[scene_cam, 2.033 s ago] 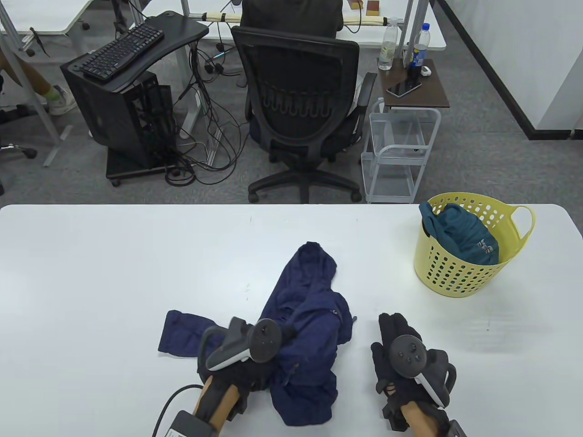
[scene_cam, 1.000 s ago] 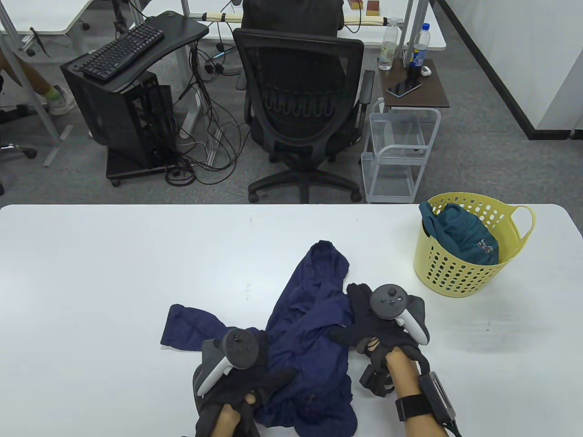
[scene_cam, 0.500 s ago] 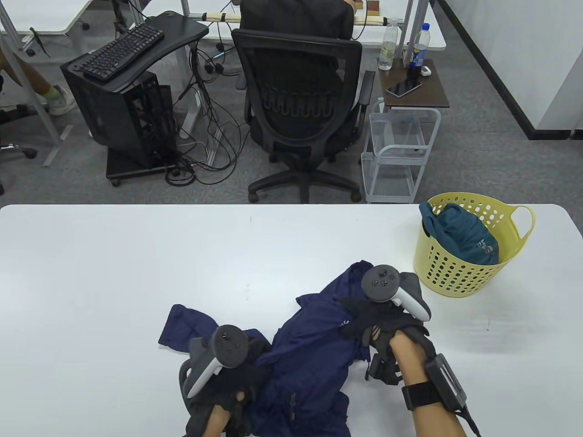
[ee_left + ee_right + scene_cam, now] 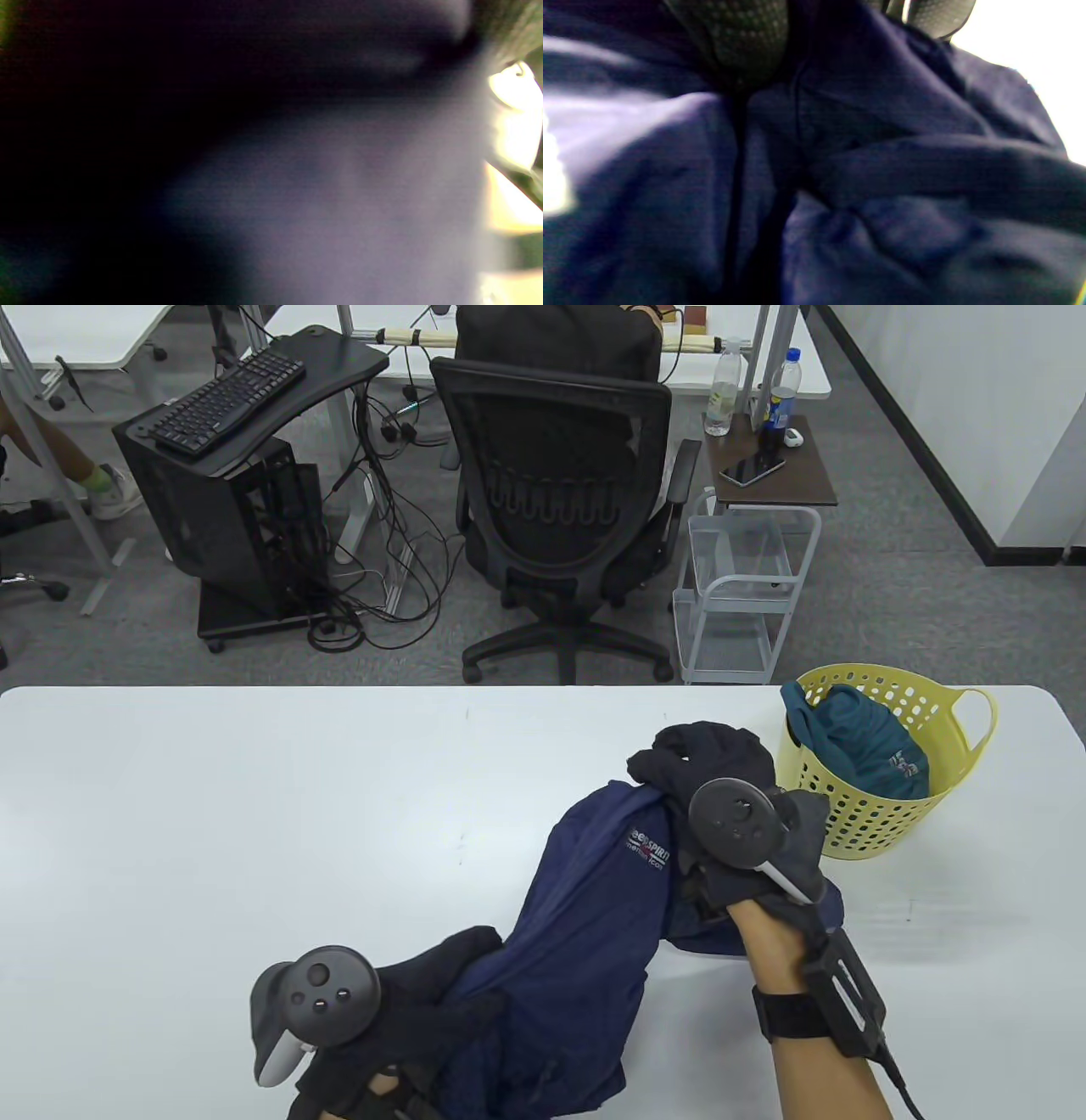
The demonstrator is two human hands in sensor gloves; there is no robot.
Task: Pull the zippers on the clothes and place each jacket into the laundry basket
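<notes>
White table carries it all. The navy jacket is bunched and lifted off the surface near the front edge, stretched between two gloves. A yellow laundry basket by the far right corner holds a teal garment. The right hand grips the jacket's upper end just beside the basket; the left hand clutches its lower end, fingers curled into cloth.
</notes>
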